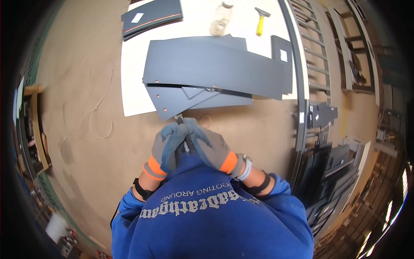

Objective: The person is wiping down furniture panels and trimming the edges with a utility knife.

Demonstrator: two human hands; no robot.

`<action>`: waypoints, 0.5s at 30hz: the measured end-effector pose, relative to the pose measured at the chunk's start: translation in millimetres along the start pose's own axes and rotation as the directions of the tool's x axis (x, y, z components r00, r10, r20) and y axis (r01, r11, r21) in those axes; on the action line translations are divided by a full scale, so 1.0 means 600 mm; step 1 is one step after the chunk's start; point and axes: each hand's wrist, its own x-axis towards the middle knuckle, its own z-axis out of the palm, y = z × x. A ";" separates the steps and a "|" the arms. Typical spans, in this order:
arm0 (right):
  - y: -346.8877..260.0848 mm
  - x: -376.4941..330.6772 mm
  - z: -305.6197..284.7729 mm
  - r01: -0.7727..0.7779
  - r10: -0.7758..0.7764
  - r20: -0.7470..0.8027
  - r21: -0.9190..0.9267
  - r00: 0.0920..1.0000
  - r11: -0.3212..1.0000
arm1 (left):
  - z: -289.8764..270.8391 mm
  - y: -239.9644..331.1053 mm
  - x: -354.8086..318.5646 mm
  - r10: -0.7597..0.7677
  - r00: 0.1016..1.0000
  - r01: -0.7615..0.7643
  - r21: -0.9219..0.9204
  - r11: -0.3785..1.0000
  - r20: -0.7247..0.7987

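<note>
My left hand (pixel 170 144), in a grey and blue work glove with an orange cuff, is closed in front of my chest. Beside it, my right hand (pixel 209 142) wears a matching glove and is closed too. Both sets of fingers pinch a narrow dark piece with a greyish tip (pixel 179 119); its exact kind is not clear. Just beyond the hands, dark grey flat panels (pixel 207 64) lie stacked askew on a white-topped table (pixel 133 101). Small orange-rimmed holes show near their edges. The gloves hide much of the held piece.
More dark panels (pixel 155 18) lie at the table's far left. A clear jar (pixel 221 19) and a yellow-handled scraper (pixel 261 21) sit at the back. A narrow dark panel (pixel 281 56) lies right. Racks with metal rungs (pixel 317 54) and stacked dark panels (pixel 332 172) stand further right.
</note>
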 end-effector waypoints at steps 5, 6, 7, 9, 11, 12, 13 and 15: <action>-0.013 -0.027 -0.039 0.394 -0.401 0.003 0.182 0.916 0.901 | 0.042 -0.009 0.024 0.134 0.981 -0.165 0.239 0.957 0.141; -0.011 -0.038 -0.042 0.216 -0.236 0.021 0.331 0.972 0.919 | 0.049 -0.019 0.030 0.256 0.942 -0.305 0.230 0.924 0.217; -0.009 -0.047 -0.044 0.031 -0.071 0.067 0.469 0.995 0.882 | 0.061 -0.031 0.033 0.255 0.938 -0.308 0.234 0.922 0.233; 0.012 -0.052 -0.033 0.226 -0.177 -0.157 0.398 0.972 0.889 | 0.096 -0.045 0.045 0.360 0.923 -0.383 0.417 0.824 0.136; 0.037 -0.057 -0.034 0.395 -0.286 -0.356 0.286 0.890 0.873 | 0.095 -0.034 0.054 0.441 0.833 -0.548 0.601 0.582 0.333; 0.047 -0.058 -0.040 0.349 -0.235 -0.311 0.389 0.921 0.853 | 0.096 -0.027 0.054 0.455 0.724 -0.669 0.690 0.277 0.519; 0.054 -0.060 -0.041 0.295 -0.188 -0.257 0.487 0.948 0.822 | 0.100 -0.023 0.047 0.453 0.718 -0.675 0.686 0.271 0.528; 0.025 -0.057 -0.038 0.261 -0.134 -0.279 0.491 0.951 0.831 | 0.118 -0.001 0.031 0.101 0.968 -0.196 0.442 0.876 0.229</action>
